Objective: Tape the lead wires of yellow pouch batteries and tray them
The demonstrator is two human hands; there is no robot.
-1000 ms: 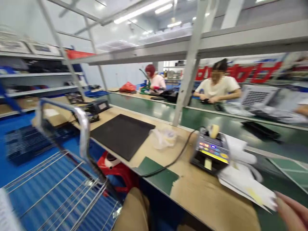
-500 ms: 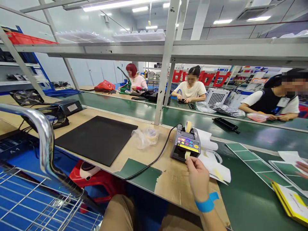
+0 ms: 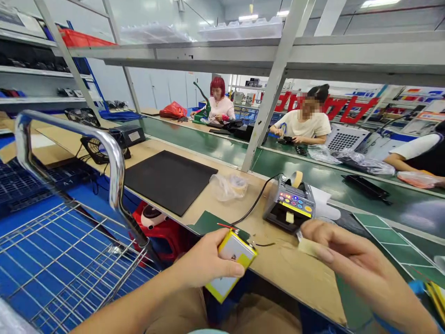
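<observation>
My left hand (image 3: 205, 260) grips a flat silver battery pack (image 3: 231, 260) with yellow edges and red and black wires, tilted above my lap. At the right, my right hand (image 3: 351, 264) pinches a short strip of pale yellow tape (image 3: 308, 247) between thumb and fingers, just in front of the tape dispenser (image 3: 291, 202). Another small piece of tape (image 3: 289, 217) sticks out of the dispenser's front slot. A tape roll (image 3: 296, 179) stands on top of the dispenser. Around my right wrist is a blue band, partly seen.
On the bench lie a black mat (image 3: 172, 180) and a clear plastic bag (image 3: 227, 188). A wire cart (image 3: 69, 260) with a chrome handle stands at the left. Several yellow-edged packs (image 3: 436, 297) sit at the far right. People work across the green bench (image 3: 215, 146).
My left hand has come into view with the battery pack. My right hand has moved right and nearer, pulling its tape strip away from the dispenser. The view has shifted left.
</observation>
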